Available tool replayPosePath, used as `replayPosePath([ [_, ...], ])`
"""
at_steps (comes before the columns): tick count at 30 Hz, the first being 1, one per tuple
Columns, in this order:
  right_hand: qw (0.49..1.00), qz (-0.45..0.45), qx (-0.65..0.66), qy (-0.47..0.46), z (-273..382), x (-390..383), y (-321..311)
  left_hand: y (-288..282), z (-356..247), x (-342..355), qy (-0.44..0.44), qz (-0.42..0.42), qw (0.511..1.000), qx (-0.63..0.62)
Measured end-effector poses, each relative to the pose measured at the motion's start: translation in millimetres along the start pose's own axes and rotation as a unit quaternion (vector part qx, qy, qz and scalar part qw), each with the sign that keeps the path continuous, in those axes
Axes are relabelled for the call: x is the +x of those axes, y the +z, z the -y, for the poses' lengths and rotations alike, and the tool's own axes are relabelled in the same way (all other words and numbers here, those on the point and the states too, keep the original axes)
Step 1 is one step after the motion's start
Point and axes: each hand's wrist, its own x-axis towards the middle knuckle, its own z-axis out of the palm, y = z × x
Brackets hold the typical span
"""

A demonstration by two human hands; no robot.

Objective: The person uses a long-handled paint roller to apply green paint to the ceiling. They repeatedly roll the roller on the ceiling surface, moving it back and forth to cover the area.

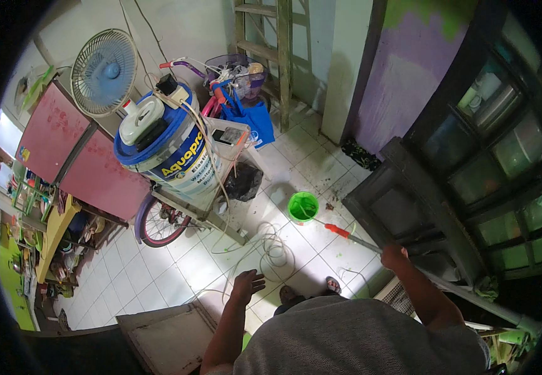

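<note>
My right hand point(395, 257) is closed round a long grey pole point(366, 243). At its far end sits a red handle point(337, 231) with a thin metal rod, like a paint roller's. The rod reaches into a small green bucket point(304, 204) on the tiled floor; what is on the rod's tip cannot be made out. Wet-looking green paint coats the bucket's inside. My left hand point(249, 285) hangs free over the floor with its fingers apart, holding nothing. Just beyond it lies a loose coil of pale cable point(275, 250).
A dark panelled door point(402, 206) stands at the right. To the left are a large paint pail point(180, 156) on a stand, a fan point(104, 74), and a bicycle wheel point(163, 220). A wooden ladder point(283, 62) leans at the back. A pale panel point(167, 337) lies near left.
</note>
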Motion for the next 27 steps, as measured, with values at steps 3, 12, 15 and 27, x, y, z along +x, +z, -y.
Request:
replayPosePath([
  [3,0.998,0.018,0.044,0.033,-42.8,0.9,31.9,16.6,18.6,-1.8,-0.011,-0.028,0.999,-0.021],
  [12,0.998,-0.034,0.054,0.018,-141.0,-81.5,64.5,89.9,60.8,-13.3,-0.019,0.01,1.0,-0.013],
  [15,0.993,-0.025,0.102,0.053,-164.9,-102.0,78.3,96.9,70.9,-8.8,-0.012,0.004,1.0,-0.017],
  [27,0.982,-0.166,0.084,0.013,-231.5,-102.9,171.6,107.8,92.9,-15.4,-0.001,-0.024,1.0,-0.013],
])
